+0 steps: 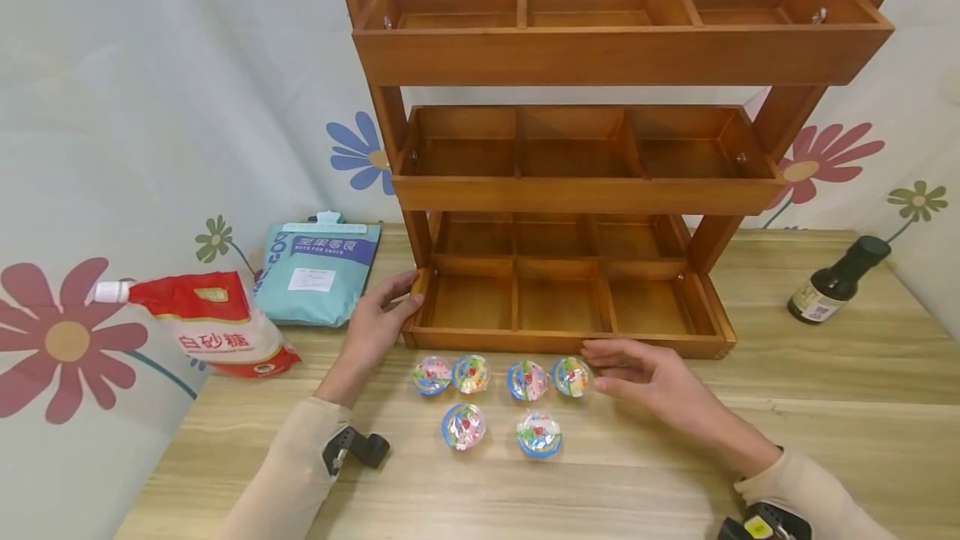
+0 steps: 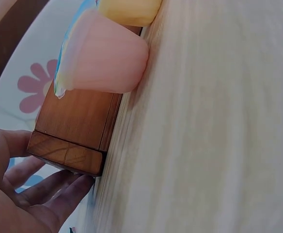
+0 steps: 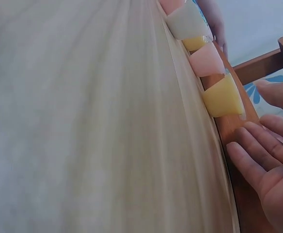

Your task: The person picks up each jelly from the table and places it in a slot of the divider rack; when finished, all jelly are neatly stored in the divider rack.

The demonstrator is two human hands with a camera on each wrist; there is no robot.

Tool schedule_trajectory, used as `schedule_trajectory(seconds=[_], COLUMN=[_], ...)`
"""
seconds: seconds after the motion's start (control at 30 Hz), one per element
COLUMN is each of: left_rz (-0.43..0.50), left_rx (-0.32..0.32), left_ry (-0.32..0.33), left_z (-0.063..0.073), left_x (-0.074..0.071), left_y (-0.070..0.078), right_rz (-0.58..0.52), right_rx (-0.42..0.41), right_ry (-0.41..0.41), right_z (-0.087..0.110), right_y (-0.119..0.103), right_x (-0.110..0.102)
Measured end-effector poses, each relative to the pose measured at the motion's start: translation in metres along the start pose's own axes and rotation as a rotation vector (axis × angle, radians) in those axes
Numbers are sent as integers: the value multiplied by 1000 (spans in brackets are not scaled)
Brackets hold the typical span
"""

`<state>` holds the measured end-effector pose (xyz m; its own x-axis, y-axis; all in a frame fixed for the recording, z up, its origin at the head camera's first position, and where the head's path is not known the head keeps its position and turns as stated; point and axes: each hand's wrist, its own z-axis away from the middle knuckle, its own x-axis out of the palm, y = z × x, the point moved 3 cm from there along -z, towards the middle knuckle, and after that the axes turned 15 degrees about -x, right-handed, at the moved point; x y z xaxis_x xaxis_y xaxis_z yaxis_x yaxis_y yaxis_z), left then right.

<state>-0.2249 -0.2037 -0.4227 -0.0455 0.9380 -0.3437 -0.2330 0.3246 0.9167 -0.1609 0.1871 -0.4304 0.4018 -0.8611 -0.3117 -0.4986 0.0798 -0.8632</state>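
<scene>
Teal pouch [image 1: 318, 273] flanks the rack [image 1: 588, 196], cups [image 1: 527, 380] before it.

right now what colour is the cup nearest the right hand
The cup looks yellow from the side, seen best in the right wrist view.

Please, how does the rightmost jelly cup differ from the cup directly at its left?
The rightmost jelly cup is yellow, while the cup at its left is pink. The rightmost jelly cup is close to the right hand; the cup at its left is farther from it. Both stand upright before the rack.
</scene>
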Motion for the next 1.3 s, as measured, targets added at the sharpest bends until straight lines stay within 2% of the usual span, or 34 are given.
schedule_trajectory(seconds=[0.57, 0.8, 1.07, 1.3], left_rz=[23, 34, 79, 67], left_rx=[-19, -13, 22, 10], left_ry=[12, 45, 51, 73], left_z=[0, 1, 1, 1], left_x=[-2, 1, 4, 3], left_y=[-7, -7, -5, -5], right_rz=[-22, 7, 16, 21], right_rx=[50, 69, 58, 41], right_ry=[-34, -56, -56, -60], right_z=[-2, -3, -3, -4], right_y=[5, 5, 7, 8], right_x=[10, 12, 12, 14])
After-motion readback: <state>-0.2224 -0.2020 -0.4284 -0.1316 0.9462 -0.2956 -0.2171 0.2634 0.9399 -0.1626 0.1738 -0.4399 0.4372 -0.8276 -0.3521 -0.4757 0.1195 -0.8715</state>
